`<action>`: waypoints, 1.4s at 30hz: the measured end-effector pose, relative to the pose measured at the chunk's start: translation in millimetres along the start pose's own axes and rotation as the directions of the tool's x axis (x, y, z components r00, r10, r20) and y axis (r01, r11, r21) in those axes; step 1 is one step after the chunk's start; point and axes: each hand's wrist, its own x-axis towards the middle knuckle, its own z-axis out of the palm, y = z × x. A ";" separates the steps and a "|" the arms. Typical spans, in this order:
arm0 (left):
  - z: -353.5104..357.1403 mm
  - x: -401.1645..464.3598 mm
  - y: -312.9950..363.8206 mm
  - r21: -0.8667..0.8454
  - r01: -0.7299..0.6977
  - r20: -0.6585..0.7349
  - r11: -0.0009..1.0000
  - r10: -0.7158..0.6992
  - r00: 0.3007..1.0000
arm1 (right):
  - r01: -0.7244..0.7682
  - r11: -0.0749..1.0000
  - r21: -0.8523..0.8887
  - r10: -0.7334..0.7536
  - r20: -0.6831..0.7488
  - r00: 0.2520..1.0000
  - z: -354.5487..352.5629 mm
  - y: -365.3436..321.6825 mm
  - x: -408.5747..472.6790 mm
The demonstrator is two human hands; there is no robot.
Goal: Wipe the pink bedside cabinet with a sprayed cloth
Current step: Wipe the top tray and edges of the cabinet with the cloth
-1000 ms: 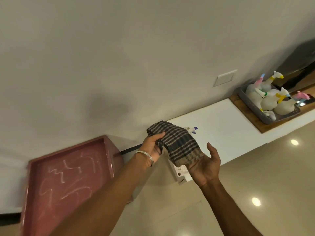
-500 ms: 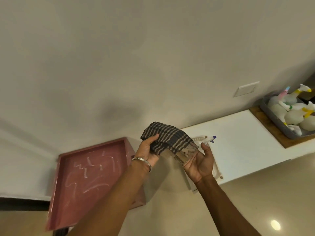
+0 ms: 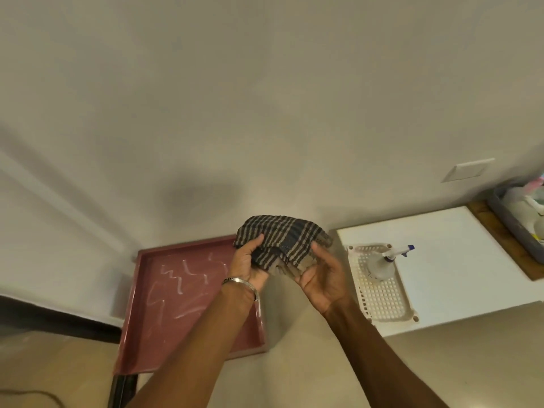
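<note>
A dark checked cloth [image 3: 282,240], black and beige in woven stripes, is bunched up in the air between both hands, above the gap between the cabinet and the white counter [image 3: 459,260]. The left hand [image 3: 250,265] is clamped on its left edge, thumb on top, with a silver bangle [image 3: 240,282] on the wrist. The right hand [image 3: 322,275] cups the cloth's lower right edge, fingers curled under it and the thumb pressed against the fabric.

The pink bedside cabinet [image 3: 182,301] stands low and to the left, against the wall. Its top is a shallow pink tray with a raised rim, and pale white squiggles run across the surface. The left forearm covers its right side.

There is one cloth, one cabinet, and one clear spray bottle [image 3: 382,265] with a blue-tipped nozzle, standing in one cream perforated plastic basket [image 3: 382,298] on the counter. At the far right a grey tub [image 3: 512,228] is cut off by the frame; its contents are too blurred to count.
</note>
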 end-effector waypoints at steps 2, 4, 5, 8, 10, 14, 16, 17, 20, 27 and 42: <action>-17.8 -5.4 16.1 -0.021 -0.015 0.001 1.000 0.015 1.000 | -0.029 0.996 -0.088 0.026 -0.039 0.999 12.2 21.8 1.6; -40.3 -12.8 37.5 -0.019 -0.037 0.027 0.999 0.037 0.999 | -0.052 0.987 -0.150 0.047 -0.037 0.998 24.7 47.9 3.7; -53.4 -16.7 50.3 -0.013 -0.043 0.047 0.999 0.043 0.998 | -0.064 0.986 -0.153 0.057 -0.050 0.997 30.7 61.9 5.0; -92.2 -29.6 90.5 -0.050 -0.053 0.097 0.997 0.058 0.994 | -0.099 0.982 -0.163 0.080 -0.119 0.990 48.1 100.9 10.4; -118.8 -38.4 122.3 -0.084 -0.015 0.105 0.996 0.024 0.994 | -0.108 0.982 -0.154 0.089 -0.130 0.988 63.8 128.8 14.2; -159.3 -49.2 177.7 -0.056 0.048 0.099 0.997 -0.042 0.994 | -0.153 0.980 -0.126 0.139 -0.114 0.984 88.7 171.4 21.7; -173.8 -51.8 198.1 0.003 0.045 0.091 0.999 -0.045 0.995 | -0.150 0.973 -0.173 0.132 -0.112 0.985 99.4 188.8 26.4; -180.2 -53.0 206.3 0.021 0.047 0.083 0.999 -0.048 0.995 | -0.152 0.970 -0.187 0.133 -0.109 0.985 105.3 197.6 28.8; -195.4 -57.9 222.8 0.084 0.046 0.029 0.995 -0.048 0.998 | -0.137 0.973 -0.185 0.129 -0.052 0.990 116.9 218.2 34.4; -223.5 -60.8 231.9 0.152 -0.060 0.016 0.986 0.059 0.998 | -0.158 0.986 -0.050 0.158 0.001 0.987 115.3 235.5 33.6; -229.8 -59.8 193.0 0.039 -0.107 0.140 0.994 0.100 0.985 | -0.068 0.886 0.459 0.007 0.134 0.991 99.6 261.2 22.6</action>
